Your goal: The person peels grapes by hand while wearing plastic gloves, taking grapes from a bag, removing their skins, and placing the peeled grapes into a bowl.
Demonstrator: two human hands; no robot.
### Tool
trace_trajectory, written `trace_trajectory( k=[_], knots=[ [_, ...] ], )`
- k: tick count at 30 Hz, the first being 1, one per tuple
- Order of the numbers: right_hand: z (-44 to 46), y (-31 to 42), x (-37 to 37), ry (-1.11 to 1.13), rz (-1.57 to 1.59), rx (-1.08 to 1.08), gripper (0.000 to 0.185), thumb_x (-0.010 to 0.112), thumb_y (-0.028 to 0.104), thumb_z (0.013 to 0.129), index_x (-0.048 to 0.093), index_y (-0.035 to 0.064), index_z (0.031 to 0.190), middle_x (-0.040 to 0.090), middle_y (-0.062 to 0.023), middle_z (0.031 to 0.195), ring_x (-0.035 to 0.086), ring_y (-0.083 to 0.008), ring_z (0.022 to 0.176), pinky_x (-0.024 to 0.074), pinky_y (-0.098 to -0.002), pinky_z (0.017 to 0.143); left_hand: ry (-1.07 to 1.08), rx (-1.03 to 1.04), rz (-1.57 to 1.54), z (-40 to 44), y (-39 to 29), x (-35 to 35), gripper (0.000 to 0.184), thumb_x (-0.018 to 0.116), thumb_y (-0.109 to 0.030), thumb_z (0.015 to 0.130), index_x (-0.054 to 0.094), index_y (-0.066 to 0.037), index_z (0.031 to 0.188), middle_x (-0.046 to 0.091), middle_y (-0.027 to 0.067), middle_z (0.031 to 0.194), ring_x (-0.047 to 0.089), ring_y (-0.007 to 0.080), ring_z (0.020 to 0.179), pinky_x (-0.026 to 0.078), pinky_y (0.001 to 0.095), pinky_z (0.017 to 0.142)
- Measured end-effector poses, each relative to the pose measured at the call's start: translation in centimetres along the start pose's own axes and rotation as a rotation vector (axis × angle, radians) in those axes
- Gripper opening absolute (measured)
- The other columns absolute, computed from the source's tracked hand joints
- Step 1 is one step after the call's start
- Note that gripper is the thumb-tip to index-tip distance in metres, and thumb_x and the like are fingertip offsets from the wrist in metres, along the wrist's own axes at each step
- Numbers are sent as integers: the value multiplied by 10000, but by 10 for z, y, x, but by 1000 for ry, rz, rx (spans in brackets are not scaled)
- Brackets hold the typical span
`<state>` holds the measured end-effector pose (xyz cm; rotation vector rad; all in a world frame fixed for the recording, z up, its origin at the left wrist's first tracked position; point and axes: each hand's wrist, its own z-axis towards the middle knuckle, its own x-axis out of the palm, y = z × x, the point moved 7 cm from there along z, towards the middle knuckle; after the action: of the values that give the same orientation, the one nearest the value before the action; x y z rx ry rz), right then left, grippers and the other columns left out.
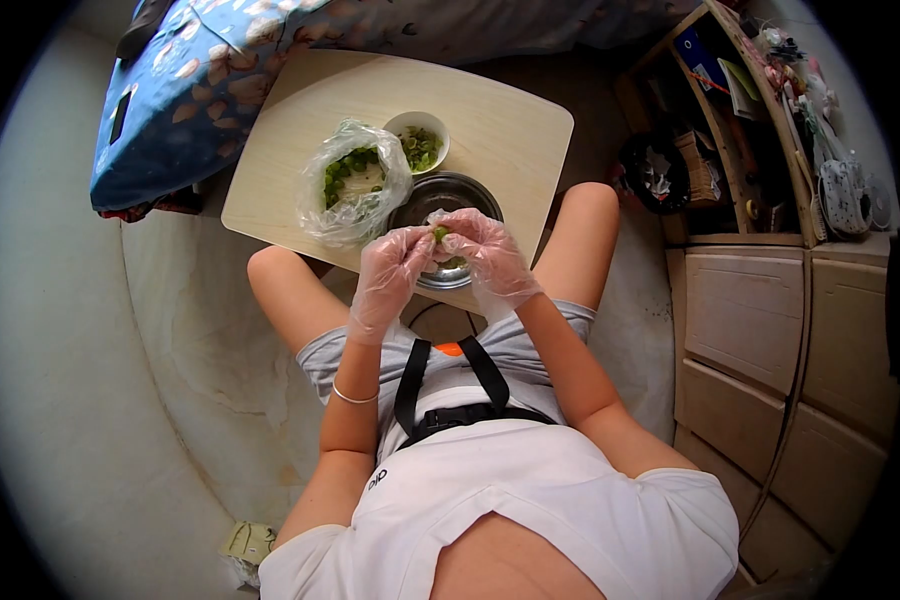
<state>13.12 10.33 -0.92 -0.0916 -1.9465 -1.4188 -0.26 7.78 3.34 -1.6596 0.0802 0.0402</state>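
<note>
Both hands wear clear plastic gloves and meet over a steel bowl [490, 200] at the near edge of the small table. Between their fingertips is a small green plant piece [440, 234]; its exact kind is too small to make out. My left hand [388, 275] pinches it from the left, and my right hand [485, 250] closes on it from the right. The hands hide part of the bowl. Just beyond my left hand sits an open clear plastic bag [342, 230] with green pieces inside. Behind the steel bowl stands a white bowl [444, 128] holding green leafy bits [420, 148].
The pale table [500, 110] stands before my knees. Blue floral cloth [210, 70] drapes beyond it. At right are a wooden shelf [725, 110] with assorted items, a black-lined bin [654, 172] and drawer-like panels [745, 305]. A small greenish packet [250, 541] lies on the floor.
</note>
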Motion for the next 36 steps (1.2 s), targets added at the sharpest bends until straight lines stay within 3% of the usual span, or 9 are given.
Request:
trace_trajectory(
  k=[7, 9, 12, 15, 19, 21, 25, 30, 36],
  knots=[
    [-4, 14, -2, -42, -264, -78, 205, 616, -20, 901, 595, -14, 1105, 606, -75, 1081, 625, -170, 996, 521, -304, 903, 80, 32, 92, 0, 6, 0, 188, 584, -80, 979, 656, 67, 1070, 678, 32, 860, 617, 67, 727, 519, 219, 655],
    [-5, 27, 5, 20, -617, -223, 188, 635, -11, 899, 623, -15, 1086, 582, -76, 1074, 620, -164, 1002, 515, -288, 904, 81, 69, 183, 0, 4, -1, 169, 587, -63, 970, 659, 64, 1055, 669, 31, 831, 610, 63, 705, 512, 221, 637],
    [-5, 35, 12, 49, -641, -235, 190, 649, -31, 876, 640, -17, 1065, 574, -94, 1088, 614, -176, 1022, 514, -290, 910, 31, 133, 270, 0, -6, -2, 108, 633, -44, 910, 668, 39, 970, 659, 137, 773, 638, 166, 640, 513, 287, 610],
    [-5, 36, 12, 50, -616, -236, 219, 661, -33, 866, 647, -11, 1083, 579, -96, 1097, 611, -180, 1031, 512, -291, 915, -12, 211, 344, -1, -21, -1, 103, 640, -29, 881, 663, 37, 956, 654, 157, 772, 638, 202, 633, 508, 308, 605],
    [-4, 35, 12, 40, -599, -186, 228, 633, -43, 848, 661, -14, 1072, 600, -102, 1068, 627, -203, 1006, 515, -304, 915, -27, 235, 395, -3, -23, 0, 97, 640, -21, 868, 662, 36, 944, 654, 160, 769, 638, 214, 636, 506, 319, 604],
    [-4, 29, 8, 25, -535, -137, 221, 630, -41, 854, 661, -10, 1070, 607, -101, 1075, 625, -196, 1014, 512, -299, 922, -37, 164, 362, -3, -20, -1, 122, 644, -40, 873, 668, 42, 961, 645, 115, 770, 593, 140, 668, 488, 282, 638],
    [-4, 28, 9, 0, -496, -151, 214, 632, -32, 851, 655, -3, 1062, 612, -109, 1041, 632, -201, 979, 523, -297, 875, -51, 179, 417, 0, -12, -1, 126, 646, -34, 856, 671, 33, 960, 653, 141, 786, 615, 182, 678, 497, 301, 649],
    [-14, 57, 44, 19, -1197, -482, 284, 686, -28, 784, 646, 29, 1059, 625, -136, 966, 648, -308, 867, 541, -360, 747, -65, 311, 582, 1, -19, 4, 144, 662, -35, 828, 689, -2, 966, 663, 182, 833, 645, 294, 726, 514, 359, 681],
    [-15, 53, 43, -8, -1116, -557, 296, 687, -54, 772, 636, 26, 1052, 636, -147, 969, 641, -340, 845, 547, -375, 738, -62, 253, 556, 1, -18, 0, 127, 659, -45, 842, 695, 1, 955, 670, 177, 838, 650, 280, 709, 516, 342, 667]
  ],
)
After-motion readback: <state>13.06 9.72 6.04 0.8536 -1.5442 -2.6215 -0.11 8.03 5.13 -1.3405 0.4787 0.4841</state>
